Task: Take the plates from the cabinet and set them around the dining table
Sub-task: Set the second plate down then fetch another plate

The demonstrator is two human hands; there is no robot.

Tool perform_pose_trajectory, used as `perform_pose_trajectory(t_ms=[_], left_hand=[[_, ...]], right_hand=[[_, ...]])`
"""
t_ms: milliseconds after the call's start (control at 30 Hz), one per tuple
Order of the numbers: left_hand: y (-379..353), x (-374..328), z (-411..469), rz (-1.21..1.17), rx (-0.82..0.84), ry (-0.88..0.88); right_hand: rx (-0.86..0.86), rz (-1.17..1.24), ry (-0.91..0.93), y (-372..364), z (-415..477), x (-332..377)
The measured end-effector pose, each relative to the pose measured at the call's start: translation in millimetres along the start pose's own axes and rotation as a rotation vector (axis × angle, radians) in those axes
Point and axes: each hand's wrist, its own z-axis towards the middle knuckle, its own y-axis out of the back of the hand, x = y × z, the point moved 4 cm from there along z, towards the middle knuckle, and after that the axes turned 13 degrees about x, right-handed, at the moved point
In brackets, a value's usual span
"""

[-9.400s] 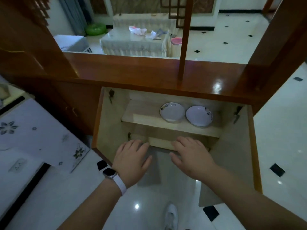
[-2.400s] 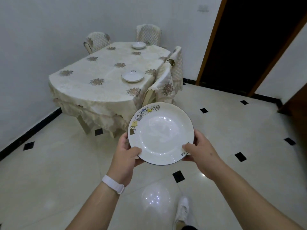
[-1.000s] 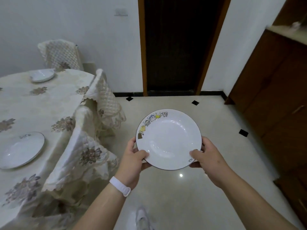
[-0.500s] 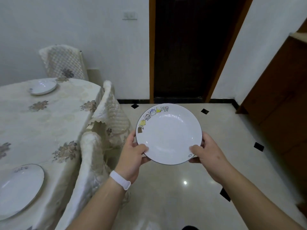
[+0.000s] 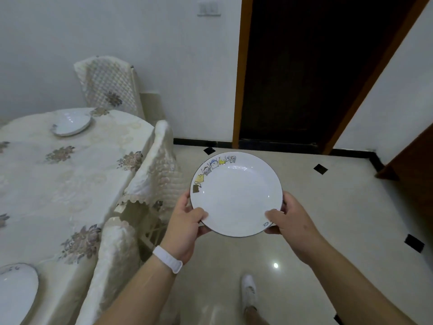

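- We are in the carrying step: one white plate [image 5: 236, 194] with small cartoon figures on its far-left rim is held over the floor, to the right of the worktop [image 5: 58, 184] and not yet above it.
- Our left hand [image 5: 187, 227] grips the plate's near-left rim, thumb laid on top and the other fingers [image 5: 186, 198] curled underneath; our right hand [image 5: 289, 219] clamps the near-right rim the same way. Both hands are closed on the plate, which sits roughly level.
- We judge the task partly done: two plates already rest on the cloth-covered worktop, a far plate [image 5: 71, 124] near the far chair [image 5: 107, 86], and a near plate [image 5: 16, 292] cut off by the left edge of the view.
- Plates counted: three in sight, one in hand and two laid.
- Chairs counted: three with quilted covers, the far one against the wall and two chair backs [image 5: 152, 172] pushed in along the worktop's right side.
- The next move, as we read it, calls for swinging the plate left, over a chair back, to a bare place on the cloth well apart from the laid plates, then lowering it flat before the fingers let go.
- The chair backs stand between us and the worktop, so the plate needs lifting clear of them.
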Motion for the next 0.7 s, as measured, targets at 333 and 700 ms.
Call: perform_pose_trajectory(t_ms=[333, 700], left_hand=[[-54.3, -50.4, 133.9, 0.014, -0.101, -0.038], [-3.6, -88.9, 193.6, -0.059, -0.262, -0.102]], right_hand=[[0.089, -0.031, 0.042, 86.0, 135.7, 63.0], [0.262, -0.071, 0.042, 51.0, 247.4, 98.4]])
